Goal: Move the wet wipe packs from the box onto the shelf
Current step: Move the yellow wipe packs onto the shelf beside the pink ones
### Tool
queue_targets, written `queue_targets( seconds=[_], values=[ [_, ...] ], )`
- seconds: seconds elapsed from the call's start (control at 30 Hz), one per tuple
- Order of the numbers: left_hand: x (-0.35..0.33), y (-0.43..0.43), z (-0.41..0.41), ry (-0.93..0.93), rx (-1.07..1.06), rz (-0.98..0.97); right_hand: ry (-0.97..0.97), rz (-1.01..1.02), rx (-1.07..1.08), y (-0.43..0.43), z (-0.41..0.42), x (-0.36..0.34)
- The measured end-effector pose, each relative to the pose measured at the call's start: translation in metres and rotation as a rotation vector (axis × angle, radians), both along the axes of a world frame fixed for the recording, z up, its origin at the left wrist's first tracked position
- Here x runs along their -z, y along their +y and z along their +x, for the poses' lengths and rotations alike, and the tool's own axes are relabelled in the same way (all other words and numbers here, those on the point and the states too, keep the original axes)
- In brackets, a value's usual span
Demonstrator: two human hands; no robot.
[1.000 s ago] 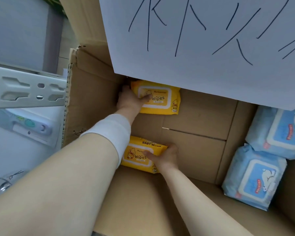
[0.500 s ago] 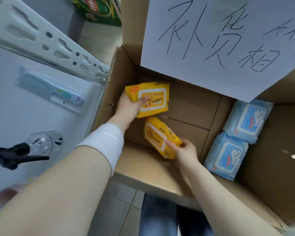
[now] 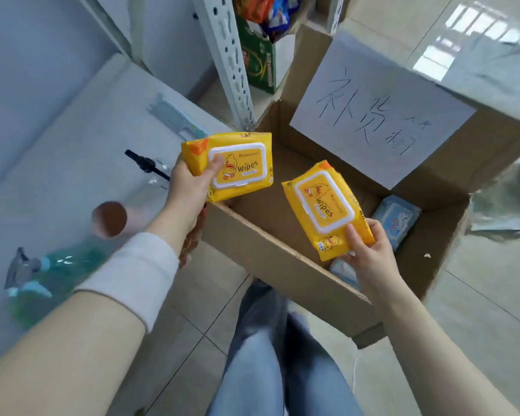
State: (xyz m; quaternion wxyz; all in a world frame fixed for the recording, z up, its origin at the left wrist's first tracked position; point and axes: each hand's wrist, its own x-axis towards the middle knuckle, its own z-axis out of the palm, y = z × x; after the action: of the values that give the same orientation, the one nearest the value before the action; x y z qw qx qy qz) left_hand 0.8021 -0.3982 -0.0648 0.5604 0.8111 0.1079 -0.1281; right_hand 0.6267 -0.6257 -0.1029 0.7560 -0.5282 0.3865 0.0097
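Now held clear of the box (image 3: 270,253), no longer lying in it: upper yellow pack (image 3: 240,166) is pinched between thumb and fingers of the left hand (image 3: 189,190), centre yellow pack (image 3: 321,205) likewise by the right hand (image 3: 370,259) | shelf (image 3: 72,157) at frame left is judged next.

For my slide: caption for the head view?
Left hand holds one yellow pack, right hand another yellow pack, above the cardboard box with blue packs inside.

Single view only: the head-worn wide-angle camera is looking steeply down over the person's own legs (image 3: 252,370), facing forward with the open cardboard box (image 3: 282,280) lying at 1 o'clock and the white shelf (image 3: 57,175) at 10 o'clock. It is sitting close, the left forearm (image 3: 72,340) entering from 7 o'clock and the right forearm (image 3: 433,340) from 5 o'clock, filling the lower frame.
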Motion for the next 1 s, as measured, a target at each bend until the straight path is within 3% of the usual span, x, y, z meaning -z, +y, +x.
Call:
queue_targets(
  seconds=[0.23, 0.47, 0.7, 1.0],
  values=[
    [-0.191, 0.096, -0.064, -0.201, -0.020, 0.012, -0.258, 0.523, 0.060, 0.044, -0.038, -0.159],
    [-0.322, 0.226, -0.128, -0.443, -0.164, -0.121, -0.374, 0.608, -0.217, 0.150, -0.041, -0.265],
    [-0.374, 0.403, -0.214, -0.545, -0.383, -0.148, -0.458, 0.465, -0.554, 0.307, -0.051, -0.335],
    [-0.366, 0.614, -0.282, -0.503, -0.606, -0.062, -0.420, 0.183, -0.922, 0.497, -0.032, -0.376]
  ],
)
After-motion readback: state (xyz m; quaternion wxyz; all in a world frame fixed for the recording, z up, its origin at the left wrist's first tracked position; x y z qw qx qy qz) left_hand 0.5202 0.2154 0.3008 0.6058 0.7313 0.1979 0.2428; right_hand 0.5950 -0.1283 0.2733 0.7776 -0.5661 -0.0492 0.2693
